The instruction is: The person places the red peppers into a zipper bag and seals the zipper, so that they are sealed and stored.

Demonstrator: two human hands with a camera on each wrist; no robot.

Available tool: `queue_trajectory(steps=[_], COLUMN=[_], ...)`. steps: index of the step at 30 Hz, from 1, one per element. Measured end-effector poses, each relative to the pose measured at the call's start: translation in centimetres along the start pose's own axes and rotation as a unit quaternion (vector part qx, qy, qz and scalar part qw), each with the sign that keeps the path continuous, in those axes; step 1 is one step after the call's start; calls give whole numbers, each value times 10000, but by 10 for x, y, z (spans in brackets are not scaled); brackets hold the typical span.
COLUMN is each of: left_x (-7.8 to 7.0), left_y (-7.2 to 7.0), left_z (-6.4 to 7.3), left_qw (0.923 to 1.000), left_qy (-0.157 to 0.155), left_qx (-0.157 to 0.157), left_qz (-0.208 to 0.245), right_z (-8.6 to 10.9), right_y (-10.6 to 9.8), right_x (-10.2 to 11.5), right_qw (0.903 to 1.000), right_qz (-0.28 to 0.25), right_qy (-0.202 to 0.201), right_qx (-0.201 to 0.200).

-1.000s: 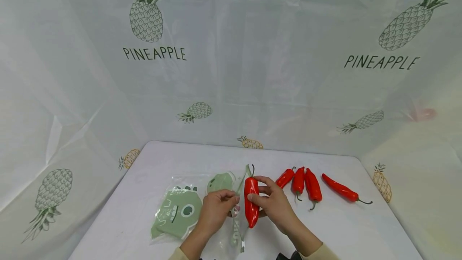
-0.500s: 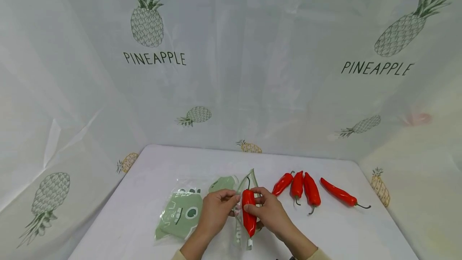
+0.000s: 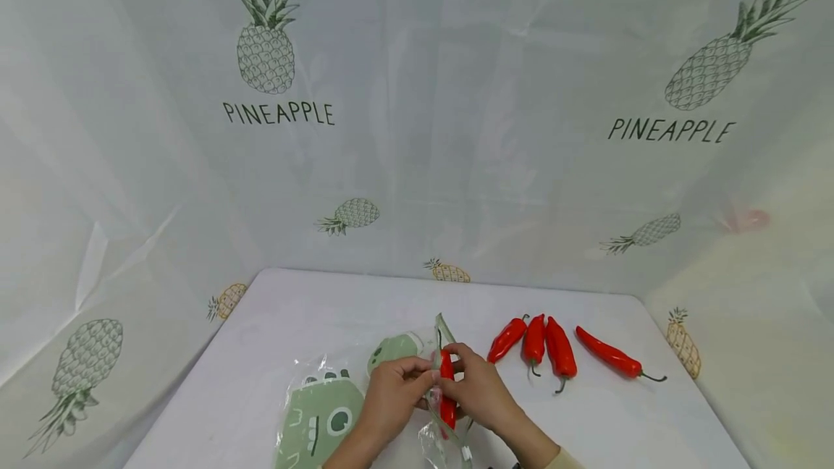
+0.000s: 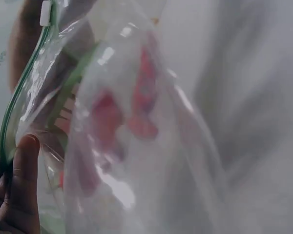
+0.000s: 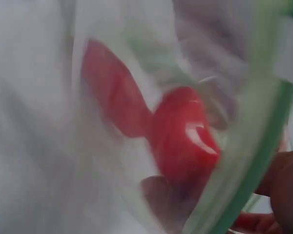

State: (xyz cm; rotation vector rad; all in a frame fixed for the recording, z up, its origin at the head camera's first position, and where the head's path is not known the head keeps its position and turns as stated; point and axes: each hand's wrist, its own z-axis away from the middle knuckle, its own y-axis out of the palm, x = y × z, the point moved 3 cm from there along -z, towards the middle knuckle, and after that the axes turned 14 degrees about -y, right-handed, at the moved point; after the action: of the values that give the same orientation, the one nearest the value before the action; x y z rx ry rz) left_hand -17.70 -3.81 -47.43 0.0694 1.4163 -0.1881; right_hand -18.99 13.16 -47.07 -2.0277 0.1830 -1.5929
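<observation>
The held pepper [image 3: 447, 411] is glossy, bright red.

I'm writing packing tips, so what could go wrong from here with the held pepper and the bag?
The pepper, in the right hand at the bag's mouth, might snag: its stem stands close beside the green zip edge.

The bag looks thin and limp, and the left hand pinches it by the edge, so it could slip and let the mouth fold shut.
</observation>
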Motion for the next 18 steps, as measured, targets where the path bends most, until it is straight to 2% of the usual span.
queue_trajectory(steps=[2,5,7,10,13,16,18], left_x=[-2,-6,-7,-6,-4,-3,-2], left_y=[-5,-14,-17,-18,-15,-10,-5], left_z=[-1,-4,-5,-6,-6,-6,-4], left_qw=[9999,9994,9993,9996,9998,9999,10000], left_qy=[5,45,66,20,-40,-42,-41], left_qx=[-91,-202,-212,-180,-179,-124,35], left_qz=[122,280,310,207,47,-44,-7], right_z=[-2,-5,-6,-6,-6,-4,-2], right_y=[-1,-3,-4,-3,0,4,6], right_x=[-2,-4,-5,-5,-3,-3,-7], right_qw=[9981,9893,9851,9898,9954,9963,9964], right_qz=[616,1458,1704,1420,899,520,333], right_qy=[-19,40,79,-18,-154,-200,-114], right_qx=[37,-104,-196,-91,278,660,769])
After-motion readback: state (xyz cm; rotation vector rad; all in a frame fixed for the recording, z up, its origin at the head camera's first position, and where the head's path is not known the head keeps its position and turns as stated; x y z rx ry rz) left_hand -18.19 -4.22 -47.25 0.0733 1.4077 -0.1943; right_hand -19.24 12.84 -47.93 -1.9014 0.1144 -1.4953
